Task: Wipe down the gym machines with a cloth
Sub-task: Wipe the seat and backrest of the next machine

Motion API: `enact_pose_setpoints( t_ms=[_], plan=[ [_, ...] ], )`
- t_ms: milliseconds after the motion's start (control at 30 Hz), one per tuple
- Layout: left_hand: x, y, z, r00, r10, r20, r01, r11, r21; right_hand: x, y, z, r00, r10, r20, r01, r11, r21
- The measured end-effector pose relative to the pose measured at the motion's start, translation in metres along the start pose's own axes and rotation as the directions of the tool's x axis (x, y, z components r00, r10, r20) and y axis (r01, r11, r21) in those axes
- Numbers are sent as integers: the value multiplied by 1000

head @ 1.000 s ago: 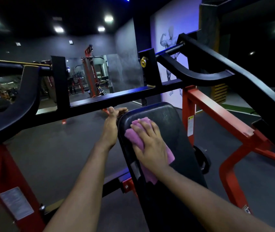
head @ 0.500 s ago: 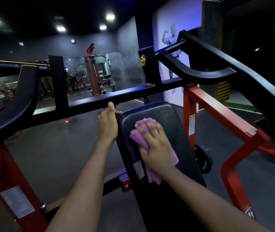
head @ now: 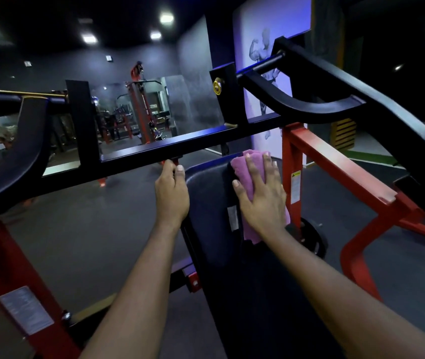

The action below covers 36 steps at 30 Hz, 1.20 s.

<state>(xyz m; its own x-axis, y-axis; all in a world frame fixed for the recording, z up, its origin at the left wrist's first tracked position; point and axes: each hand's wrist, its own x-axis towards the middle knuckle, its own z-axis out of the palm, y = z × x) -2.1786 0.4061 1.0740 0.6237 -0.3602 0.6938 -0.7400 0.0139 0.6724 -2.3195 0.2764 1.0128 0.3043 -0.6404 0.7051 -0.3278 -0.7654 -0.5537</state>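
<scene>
Two hands share this step: my left hand [head: 171, 195] braces and my right hand [head: 261, 198] wipes. The left fingers [head: 168, 168] curl over the far left corner of the black pad [head: 206, 198], just under the black crossbar [head: 180, 149], with the thumb on the pad's face. I hold that grip firm so the pad does not rock. The right hand lies flat on the pink cloth [head: 242, 164], fingers straight and slightly spread, pressing the folded cloth against the pad's far right corner, near the red frame [head: 335, 163]. Cloth shows past the fingertips at the far end and hangs loose below the palm at the near end. For a good stroke, in my judgement: I load the whole palm, not the fingertips alone. I draw the cloth from far to near in overlapping passes and take in the right edge and the white label [head: 232, 218]. I gather the loose tail so it does not bunch or drag. Dim light hides whether the near pad is clean.
</scene>
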Motion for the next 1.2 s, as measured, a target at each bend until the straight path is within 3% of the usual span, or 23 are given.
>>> enact_pose_setpoints(
  t_ms=[167,267,467,700,833,933,1033,1200],
  plan=[
    [-2,-1,1,1000,5,-22,-4,999,41,48,-9,2,999,32,37,-30,998,-49],
    [-2,0,2,999,-20,-30,22,998,66,33,-10,4,999,52,-5,-52,995,-86],
    [-3,1,5,997,-40,-63,45,996,81,-55,19,2,997,73,7,-73,997,-35],
    [-5,1,4,997,-28,-77,33,997,64,31,10,0,986,169,1,-169,986,9],
    [-12,-3,3,999,-26,-22,26,1000,4,-22,28,-3,988,138,-66,-134,989,66],
    [-17,-5,1,1000,-15,17,16,999,-41,-63,43,-5,969,234,-80,-226,969,102],
    [-19,-2,1,1000,-14,1,14,998,-58,-44,33,-5,941,319,-111,-307,945,113],
    [-19,-7,3,1000,4,1,-4,997,-71,31,-9,-4,994,83,-65,-80,996,36]
  ],
)
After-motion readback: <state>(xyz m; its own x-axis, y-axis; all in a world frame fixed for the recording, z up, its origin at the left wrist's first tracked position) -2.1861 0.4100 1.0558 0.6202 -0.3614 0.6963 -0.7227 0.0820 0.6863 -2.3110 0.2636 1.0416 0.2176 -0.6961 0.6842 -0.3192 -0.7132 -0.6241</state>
